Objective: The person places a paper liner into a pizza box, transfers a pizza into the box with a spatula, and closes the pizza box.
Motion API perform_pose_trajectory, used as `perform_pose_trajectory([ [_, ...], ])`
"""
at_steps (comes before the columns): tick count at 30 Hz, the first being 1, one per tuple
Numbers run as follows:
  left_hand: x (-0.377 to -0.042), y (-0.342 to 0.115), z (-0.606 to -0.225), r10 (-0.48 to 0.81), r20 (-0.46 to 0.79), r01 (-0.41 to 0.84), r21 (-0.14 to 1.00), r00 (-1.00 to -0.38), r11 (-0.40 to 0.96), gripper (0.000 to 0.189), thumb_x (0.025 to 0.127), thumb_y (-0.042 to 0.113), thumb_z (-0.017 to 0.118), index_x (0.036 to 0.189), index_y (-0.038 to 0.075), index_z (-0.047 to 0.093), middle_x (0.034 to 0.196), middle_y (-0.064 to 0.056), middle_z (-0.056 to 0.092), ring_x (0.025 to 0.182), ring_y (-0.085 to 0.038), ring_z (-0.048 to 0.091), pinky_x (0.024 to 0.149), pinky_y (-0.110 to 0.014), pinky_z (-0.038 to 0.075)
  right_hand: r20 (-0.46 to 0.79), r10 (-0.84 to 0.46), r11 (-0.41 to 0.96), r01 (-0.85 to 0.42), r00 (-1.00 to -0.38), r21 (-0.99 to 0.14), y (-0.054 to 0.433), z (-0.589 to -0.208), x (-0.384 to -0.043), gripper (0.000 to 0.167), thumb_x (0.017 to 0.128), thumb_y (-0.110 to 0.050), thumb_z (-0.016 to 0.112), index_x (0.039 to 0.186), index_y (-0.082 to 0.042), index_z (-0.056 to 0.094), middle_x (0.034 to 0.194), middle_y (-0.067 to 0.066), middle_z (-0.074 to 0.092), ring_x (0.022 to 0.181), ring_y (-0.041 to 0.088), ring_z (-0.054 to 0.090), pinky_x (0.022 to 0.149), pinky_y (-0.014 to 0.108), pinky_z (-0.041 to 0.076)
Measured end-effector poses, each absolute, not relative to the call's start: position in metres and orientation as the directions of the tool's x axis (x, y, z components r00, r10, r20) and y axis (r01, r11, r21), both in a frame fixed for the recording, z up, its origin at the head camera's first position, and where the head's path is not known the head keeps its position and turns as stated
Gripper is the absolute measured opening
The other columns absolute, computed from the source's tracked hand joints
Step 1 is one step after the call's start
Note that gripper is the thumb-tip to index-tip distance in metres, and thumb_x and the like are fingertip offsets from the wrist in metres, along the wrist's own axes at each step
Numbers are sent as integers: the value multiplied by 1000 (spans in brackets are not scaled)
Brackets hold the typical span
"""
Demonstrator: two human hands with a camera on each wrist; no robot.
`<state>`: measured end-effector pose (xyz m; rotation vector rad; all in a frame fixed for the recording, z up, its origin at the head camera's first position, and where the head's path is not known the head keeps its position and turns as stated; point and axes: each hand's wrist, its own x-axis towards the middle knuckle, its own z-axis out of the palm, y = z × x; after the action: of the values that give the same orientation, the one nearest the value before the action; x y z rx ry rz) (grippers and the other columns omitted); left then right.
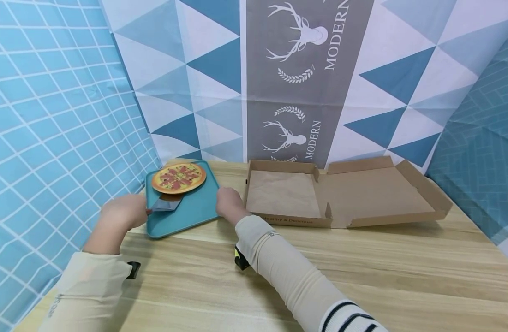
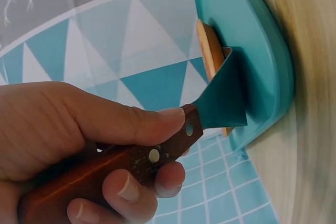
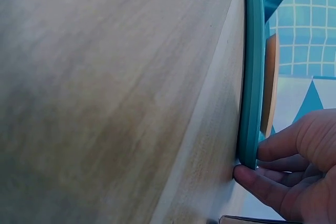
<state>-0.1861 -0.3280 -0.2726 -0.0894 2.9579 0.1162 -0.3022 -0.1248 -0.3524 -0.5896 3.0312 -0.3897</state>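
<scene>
Your table is wood-grained tan; the wall at its left edge is blue with white grid; your tray teal, pizza yellow patched pink, spatula handle red-brown, box brown.

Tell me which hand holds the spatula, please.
The left hand: it grips the spatula by its brown handle; the right hand pinches the teal tray by its edge.

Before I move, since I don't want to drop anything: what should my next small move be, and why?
Probably slide the flat metal spatula forward beneath the round, pink-topped pizza. Its blade sits at the pizza's near edge, your left hand holds its brown wooden handle, and your right hand pinches the teal rectangular tray's edge.
</scene>
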Motion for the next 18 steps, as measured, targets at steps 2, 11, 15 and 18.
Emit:
perform_pose_trajectory([
  [2,-189,-328,-273,-61,-187,-76,75,-980,994,23,97,15,54,76,8,55,80,-15,58,66,-25,52,56,-38,43,16,-371,897,-363,-928,-250,-125,-353,-302,20,97,-9,56,78,-10,62,77,2,58,65,15,49,56,25,42],
  [11,-204,-325,-280,-48,-197,-62,65,-979,996,25,99,15,53,75,9,56,72,-11,52,65,-24,50,59,-37,42,8,-376,897,-366,-927,-247,-125,-351,-301,17,97,-9,56,83,-10,65,80,2,60,65,15,49,56,25,43],
  [15,-212,-324,-286,-45,-186,-56,58,-982,997,24,100,12,51,77,7,57,75,-12,55,66,-24,51,59,-37,42,3,-369,900,-358,-929,-247,-125,-351,-301,15,98,-9,56,87,-10,67,83,2,62,67,15,50,57,26,43],
  [18,-218,-324,-291,-55,-181,-68,66,-982,995,24,99,10,49,77,7,57,74,-12,54,65,-24,50,57,-36,41,2,-366,902,-355,-931,-245,-126,-352,-301,14,98,-10,56,90,-10,68,85,2,63,68,15,51,58,26,44],
])
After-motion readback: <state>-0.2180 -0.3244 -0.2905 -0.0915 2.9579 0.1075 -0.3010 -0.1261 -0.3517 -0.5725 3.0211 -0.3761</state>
